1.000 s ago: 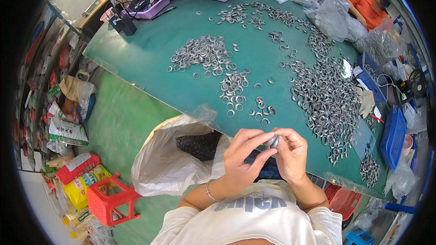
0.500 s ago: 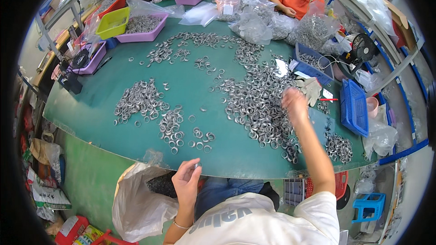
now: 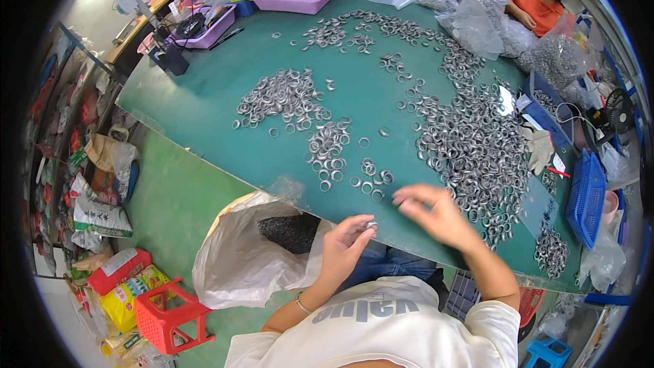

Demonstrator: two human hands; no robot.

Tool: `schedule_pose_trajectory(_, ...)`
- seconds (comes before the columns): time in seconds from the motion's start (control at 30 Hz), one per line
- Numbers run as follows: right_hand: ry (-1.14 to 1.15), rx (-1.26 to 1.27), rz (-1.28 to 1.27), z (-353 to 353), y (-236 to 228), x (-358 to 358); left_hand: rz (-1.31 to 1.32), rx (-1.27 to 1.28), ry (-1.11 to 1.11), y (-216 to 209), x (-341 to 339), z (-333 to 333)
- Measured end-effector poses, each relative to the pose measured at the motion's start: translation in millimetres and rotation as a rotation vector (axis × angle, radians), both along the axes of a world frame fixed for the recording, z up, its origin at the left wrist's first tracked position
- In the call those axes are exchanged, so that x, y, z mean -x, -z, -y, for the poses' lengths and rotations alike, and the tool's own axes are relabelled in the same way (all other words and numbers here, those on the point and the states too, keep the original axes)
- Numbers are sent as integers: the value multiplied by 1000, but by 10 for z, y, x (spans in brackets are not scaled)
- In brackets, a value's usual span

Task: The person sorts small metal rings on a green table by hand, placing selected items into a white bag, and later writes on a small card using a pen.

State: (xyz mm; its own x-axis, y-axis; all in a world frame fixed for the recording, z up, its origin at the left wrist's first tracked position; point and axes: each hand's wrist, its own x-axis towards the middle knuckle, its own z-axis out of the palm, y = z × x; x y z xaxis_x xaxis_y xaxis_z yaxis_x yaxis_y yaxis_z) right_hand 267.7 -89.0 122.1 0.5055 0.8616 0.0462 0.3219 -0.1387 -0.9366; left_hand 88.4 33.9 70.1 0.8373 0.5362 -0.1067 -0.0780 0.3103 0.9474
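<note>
Near the table's front edge, my left hand [image 3: 343, 249] pinches a small grey metal ring [image 3: 372, 225] between thumb and fingertips. My right hand [image 3: 439, 217] hovers to the right of it, fingers stretched and apart, with nothing visible in them. Just beyond that hand lies a small group of loose rings [image 3: 367, 182]. A big heap of the same rings [image 3: 470, 146] spreads over the right of the green table [image 3: 204, 126]. Two smaller piles, one farther left [image 3: 281, 99] and one nearer the middle [image 3: 327, 151], sit apart from it.
Below the table edge, an open white sack [image 3: 228, 259] holds dark small pieces. A red stool [image 3: 160, 317] stands left. Blue baskets [image 3: 586, 191], a glove [image 3: 539, 150] and a fan [image 3: 618, 110] line the right. A person in orange [image 3: 535, 3] sits across, behind filled plastic bags [image 3: 477, 27].
My right hand has come back from the big heap toward my left hand at the front edge. My left hand keeps its ring. The view has swung to the left.
</note>
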Motion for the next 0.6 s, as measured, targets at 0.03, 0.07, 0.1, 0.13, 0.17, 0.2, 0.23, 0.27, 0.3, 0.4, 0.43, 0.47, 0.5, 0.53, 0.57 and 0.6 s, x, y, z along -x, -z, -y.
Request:
schedule_pose_trajectory(0.03, -71, 27, 85, -65, -18, 197, 27, 20, 6, 25, 0, 8)
schedule_pose_trajectory(0.07, -81, 67, 66, -105, 23, 312, 47, 42, 5, 50, -1, 17)
schedule_pose_trajectory(0.1, -92, 107, 51, -137, 68, 387, 58, 45, -3, 64, -11, 28)
schedule_pose_trajectory(0.13, -25, 142, -6, -162, 109, 445, 69, 48, -10, 76, -17, 36)
schedule_pose_trajectory(0.17, -15, 120, 16, -175, 143, 437, 80, 53, -22, 87, -21, 40)
schedule_pose_trajectory(0.2, -4, 98, 38, -184, 174, 428, 72, 47, -30, 78, -18, 35)
schedule_pose_trajectory(0.23, 7, 76, 59, -189, 201, 420, 63, 42, -38, 53, -11, 29)
schedule_pose_trajectory(0.27, 34, 76, 87, -190, 231, 390, 54, 38, -45, 33, -8, 26)
schedule_pose_trajectory(0.3, 61, 75, 114, -193, 255, 342, 22, -20, -74, 10, 2, 22)
schedule_pose_trajectory(0.4, 242, 112, 138, -287, 240, 133, -74, -280, -123, -22, 71, -26)
schedule_pose_trajectory(0.43, 285, 145, 124, -326, 251, 30, -105, -423, -113, -1, 134, -67)
schedule_pose_trajectory(0.47, 274, 168, 189, -364, 305, -37, -137, -568, -105, 21, 202, -106)
schedule_pose_trajectory(0.5, 266, 193, 255, -393, 385, -97, -155, -613, -115, 61, 266, -127)
schedule_pose_trajectory(0.53, 257, 218, 322, -401, 431, -131, -174, -657, -125, 110, 335, -139)
schedule_pose_trajectory(0.57, 248, 233, 353, -411, 462, -136, -200, -702, -139, 148, 408, -154)
schedule_pose_trajectory(0.6, 239, 248, 384, -418, 487, -140, -229, -709, -135, 163, 464, -171)
